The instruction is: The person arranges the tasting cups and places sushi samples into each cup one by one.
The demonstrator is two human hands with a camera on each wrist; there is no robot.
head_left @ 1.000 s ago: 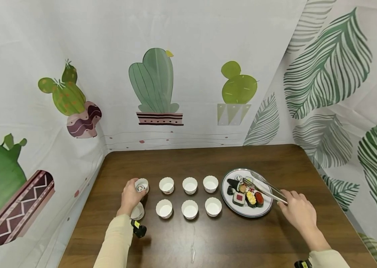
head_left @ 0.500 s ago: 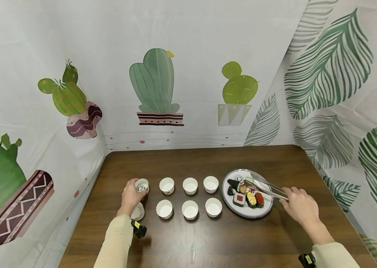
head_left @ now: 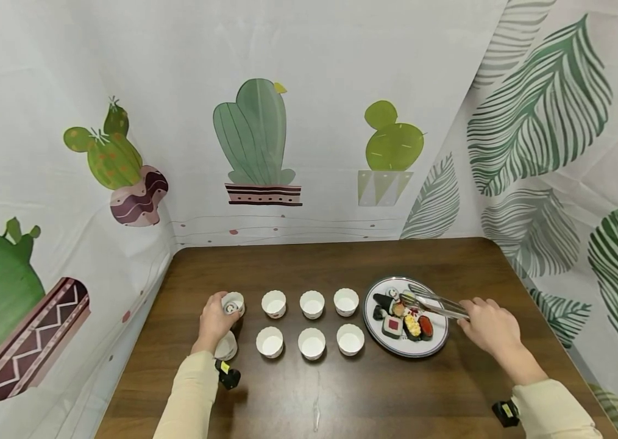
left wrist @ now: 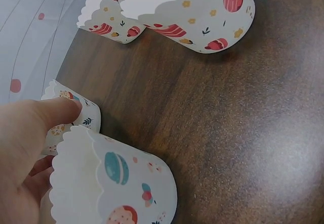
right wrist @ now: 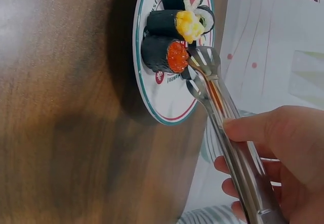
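Note:
My left hand [head_left: 214, 323] grips the rim of a white paper baking cup [head_left: 236, 303] at the back left, thumb on its printed side. Inside this cup lies a small round white piece with a dark swirl. A second baking cup [left wrist: 126, 183] stands just in front of it, partly behind the hand in the head view. My right hand [head_left: 490, 328] holds metal tongs [right wrist: 228, 128], thumb on one arm and fingers around the other. Their fork-like tips reach over a plate [head_left: 417, 350] of sushi pieces, right beside the piece with orange roe [right wrist: 177, 57].
Several more scalloped baking cups [head_left: 311, 343] stand in two rows between the left hand and the plate. On the plate are a yellow-topped piece [head_left: 412, 327] and a square roll [head_left: 392, 327]. The wooden table [head_left: 309, 262] meets a printed cloth backdrop behind.
My right hand has shifted slightly, and the arms of the tongs have come closer together over the plate. The left hand stays on its baking cup.

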